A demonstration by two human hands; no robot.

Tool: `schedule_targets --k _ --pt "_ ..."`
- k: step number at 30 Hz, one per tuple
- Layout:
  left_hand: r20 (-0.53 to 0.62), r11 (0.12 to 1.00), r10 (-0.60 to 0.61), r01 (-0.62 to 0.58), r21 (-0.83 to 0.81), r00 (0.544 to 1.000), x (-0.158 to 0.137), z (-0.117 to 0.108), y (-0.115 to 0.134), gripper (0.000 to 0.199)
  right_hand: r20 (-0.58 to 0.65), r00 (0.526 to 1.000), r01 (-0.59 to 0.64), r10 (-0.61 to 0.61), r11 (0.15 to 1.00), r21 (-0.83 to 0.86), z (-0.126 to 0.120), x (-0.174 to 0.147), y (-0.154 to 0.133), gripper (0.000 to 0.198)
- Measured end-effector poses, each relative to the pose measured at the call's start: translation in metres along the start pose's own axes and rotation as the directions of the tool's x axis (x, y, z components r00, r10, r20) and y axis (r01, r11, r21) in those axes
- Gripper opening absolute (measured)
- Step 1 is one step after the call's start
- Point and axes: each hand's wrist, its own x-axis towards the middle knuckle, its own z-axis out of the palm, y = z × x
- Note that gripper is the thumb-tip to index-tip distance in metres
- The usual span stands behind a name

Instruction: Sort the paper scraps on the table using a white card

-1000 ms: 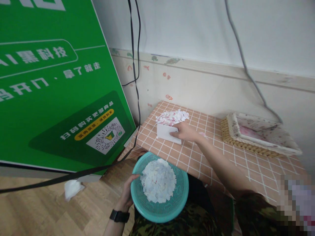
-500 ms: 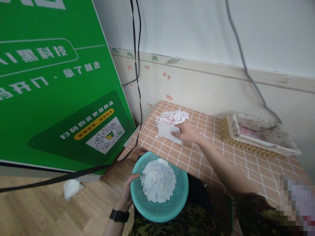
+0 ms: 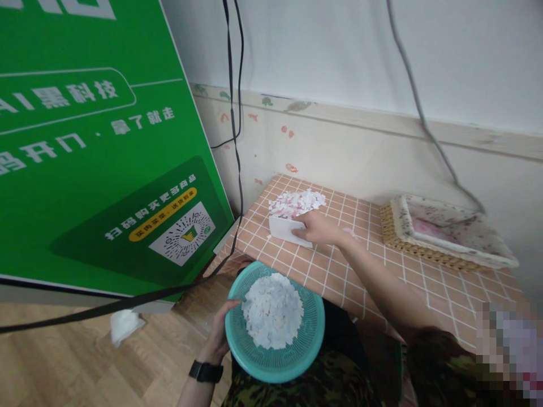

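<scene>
The right hand [image 3: 320, 227] pinches a flat, white, rectangular card [image 3: 286, 230] standing on its long edge, running left to right on the checked orange tablecloth [image 3: 382, 271], just near of a loose pile of white and pink paper scraps [image 3: 297, 202]. The left hand [image 3: 220, 333] grips the left rim of a round teal mesh basket [image 3: 275, 362], heaped with pale scraps, below the table's near edge. A woven, fabric-lined tray [image 3: 445, 234] sits far right.

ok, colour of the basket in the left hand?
Teal basket, clearest in the head view.

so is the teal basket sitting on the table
No, the left hand holds the teal basket of paper scraps below the table edge, over the lap.
</scene>
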Motion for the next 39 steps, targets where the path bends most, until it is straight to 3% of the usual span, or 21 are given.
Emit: schedule_targets --k 10,16,21,25,30,34,39 --pt "-0.01 1.0 0.029 -0.028 0.007 1.0 0.0 -0.003 -0.001 0.017 0.049 0.995 0.081 -0.081 0.997 0.005 -0.003 0.006 -0.003 0.012" --pt "0.012 0.999 0.039 -0.039 -0.007 0.999 -0.002 -0.001 0.0 0.016 0.012 1.0 0.015 -0.014 0.998 -0.061 0.002 0.01 -0.003 0.013" --pt "-0.004 1.0 0.007 -0.007 -0.009 1.0 -0.003 0.001 0.001 0.016 0.05 0.997 0.066 -0.064 0.997 -0.041 0.001 0.008 -0.002 0.013" --pt "0.005 1.0 0.003 -0.003 -0.007 1.0 -0.002 -0.001 0.001 0.017 0.091 0.995 0.038 -0.027 0.992 -0.121 -0.005 0.005 0.002 0.016" --pt "0.001 1.0 0.006 -0.006 -0.025 1.0 -0.003 0.0 0.0 0.015 0.043 0.998 0.045 -0.038 0.987 -0.155 -0.012 0.001 -0.002 0.015" --pt "-0.003 1.0 0.005 -0.005 0.011 1.0 -0.004 0.002 0.001 0.017 0.041 0.997 0.065 -0.06 0.988 -0.139 -0.001 -0.017 -0.018 0.018" --pt "0.017 1.0 -0.001 0.001 -0.002 1.0 -0.002 -0.002 0.0 0.02 -0.098 0.994 -0.079 0.053 0.956 -0.281 0.036 -0.069 -0.043 0.027"
